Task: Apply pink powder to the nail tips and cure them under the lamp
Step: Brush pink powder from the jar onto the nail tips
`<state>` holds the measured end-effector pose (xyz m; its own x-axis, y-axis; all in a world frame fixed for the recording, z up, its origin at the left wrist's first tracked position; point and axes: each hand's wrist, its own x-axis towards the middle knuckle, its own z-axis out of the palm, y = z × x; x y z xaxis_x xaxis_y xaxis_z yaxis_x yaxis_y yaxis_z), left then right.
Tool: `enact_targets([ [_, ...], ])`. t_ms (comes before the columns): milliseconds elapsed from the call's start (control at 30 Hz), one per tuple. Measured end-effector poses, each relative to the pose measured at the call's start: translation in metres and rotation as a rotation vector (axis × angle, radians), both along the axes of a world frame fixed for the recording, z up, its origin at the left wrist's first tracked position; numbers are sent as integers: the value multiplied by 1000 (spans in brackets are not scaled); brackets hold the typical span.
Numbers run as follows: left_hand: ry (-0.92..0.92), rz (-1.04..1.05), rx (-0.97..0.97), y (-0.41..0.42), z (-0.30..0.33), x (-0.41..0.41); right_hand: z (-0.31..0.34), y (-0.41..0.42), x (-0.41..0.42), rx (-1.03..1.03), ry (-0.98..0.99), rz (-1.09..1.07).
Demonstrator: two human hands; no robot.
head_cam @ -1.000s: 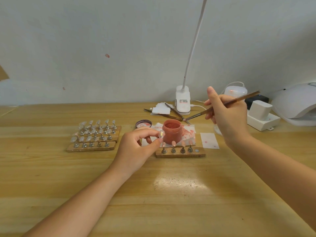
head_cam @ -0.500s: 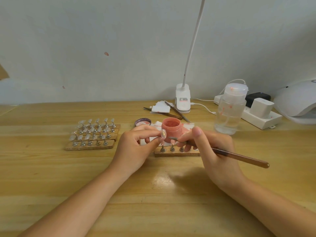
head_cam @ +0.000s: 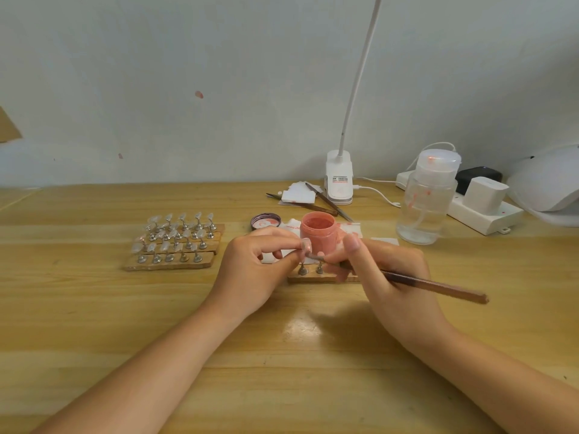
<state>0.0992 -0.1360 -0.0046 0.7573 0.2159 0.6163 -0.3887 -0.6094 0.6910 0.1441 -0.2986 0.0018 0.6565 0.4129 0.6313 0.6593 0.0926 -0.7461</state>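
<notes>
Left hand (head_cam: 253,270) pinches a tip (head_cam: 305,245); right hand (head_cam: 388,274) pinches the brush (head_cam: 435,286) against it — powdering underway. Far-left racks (head_cam: 175,245) look bare; curing remains.

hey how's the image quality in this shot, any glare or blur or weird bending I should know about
Head view: a bright glare patch sits on the wooden table between the forearms; the right hand casts a soft shadow beside it. Wide-angle distortion bows the table's far edge and tilts the clear pump bottle. The clear nail tips on stands look slightly smeared; the brush and pink powder jar stay reasonably sharp.
</notes>
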Motion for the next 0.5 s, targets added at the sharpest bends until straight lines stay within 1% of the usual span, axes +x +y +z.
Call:
enact_targets([
  [33,-5,-5,0,0,0,0,0,0,0,35,46,13],
  [67,-9,-12,1,-1,0,0,-1,-1,0,64,49,15],
  [167,-20,-33,9,-1,0,0,3,1,-2,33,-62,-6],
  [200,-26,-38,7,-1,0,0,3,1,-1,13,-64,-2],
  [267,-44,-52,-7,-2,0,0,1,1,-3,26,26,24],
  [333,-55,-62,-23,-3,0,0,0,0,-3,84,92,27],
  [433,-56,-63,-22,-2,0,0,0,1,-3,110,38,11],
  [500,-54,-59,-11,-1,-1,0,0,1,-2,85,55,6],
])
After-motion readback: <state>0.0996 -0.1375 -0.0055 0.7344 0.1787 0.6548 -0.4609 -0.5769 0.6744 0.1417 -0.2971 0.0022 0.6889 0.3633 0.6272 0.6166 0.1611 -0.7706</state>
